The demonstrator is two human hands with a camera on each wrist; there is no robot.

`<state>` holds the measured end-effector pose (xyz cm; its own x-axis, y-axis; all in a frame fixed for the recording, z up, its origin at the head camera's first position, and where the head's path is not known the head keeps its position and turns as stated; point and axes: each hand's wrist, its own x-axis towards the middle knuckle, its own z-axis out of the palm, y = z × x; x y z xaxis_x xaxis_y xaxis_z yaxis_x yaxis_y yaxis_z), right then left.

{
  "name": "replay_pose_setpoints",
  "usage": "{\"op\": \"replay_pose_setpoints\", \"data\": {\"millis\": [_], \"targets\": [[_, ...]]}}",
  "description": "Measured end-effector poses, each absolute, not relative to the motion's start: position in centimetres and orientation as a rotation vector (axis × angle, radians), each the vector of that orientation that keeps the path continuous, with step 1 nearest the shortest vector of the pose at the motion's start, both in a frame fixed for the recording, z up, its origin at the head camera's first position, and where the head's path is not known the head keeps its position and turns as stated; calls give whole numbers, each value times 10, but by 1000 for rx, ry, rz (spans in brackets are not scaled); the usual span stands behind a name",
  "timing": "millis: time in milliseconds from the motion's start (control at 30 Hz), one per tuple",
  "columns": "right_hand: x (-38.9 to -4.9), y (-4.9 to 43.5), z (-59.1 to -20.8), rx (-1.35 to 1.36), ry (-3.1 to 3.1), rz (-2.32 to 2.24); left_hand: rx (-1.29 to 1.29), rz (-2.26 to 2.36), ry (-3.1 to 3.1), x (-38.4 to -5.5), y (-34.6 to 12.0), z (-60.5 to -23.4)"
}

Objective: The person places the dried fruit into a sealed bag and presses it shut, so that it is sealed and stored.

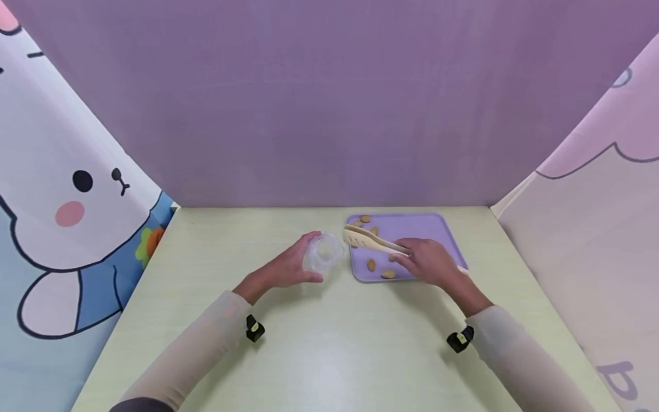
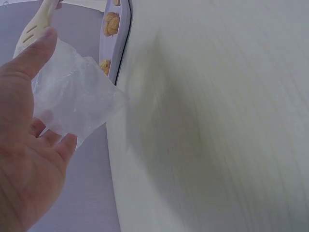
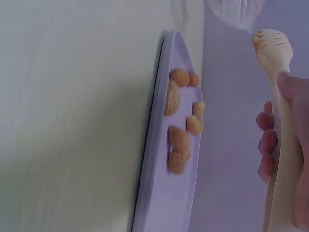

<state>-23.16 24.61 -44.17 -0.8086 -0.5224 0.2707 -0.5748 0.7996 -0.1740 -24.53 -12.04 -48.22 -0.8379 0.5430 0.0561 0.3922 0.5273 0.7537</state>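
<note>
My left hand (image 1: 293,266) holds a clear plastic bag (image 2: 77,92), thumb on one side and fingers on the other, above the table just left of the tray. The bag's mouth faces up in the head view. With my right hand (image 1: 429,260) I grip a pair of beige tongs (image 1: 368,239) with slotted ends. Between the tong tips sits a light brown nut (image 3: 258,41), close to the bag. Below the tongs lies a purple tray (image 1: 412,226) with several brown nuts (image 3: 177,145) scattered mostly over its left part.
The tray lies on a pale wood-grain table (image 1: 329,343), near its back edge. A plain purple panel (image 1: 329,103) rises behind the table. Cartoon-printed sheets stand along the left side (image 1: 77,240) and the right side (image 1: 592,229).
</note>
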Motion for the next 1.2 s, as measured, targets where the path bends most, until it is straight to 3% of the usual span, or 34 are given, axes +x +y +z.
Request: {"op": "replay_pose_setpoints", "data": {"millis": [567,1200], "targets": [[-228,217,-436,906,-2786,386,812,1241,2540,-248,-120,-479],[-229,234,-438,838,-2825,424,747,1240,2560,-245,-126,-476]]}}
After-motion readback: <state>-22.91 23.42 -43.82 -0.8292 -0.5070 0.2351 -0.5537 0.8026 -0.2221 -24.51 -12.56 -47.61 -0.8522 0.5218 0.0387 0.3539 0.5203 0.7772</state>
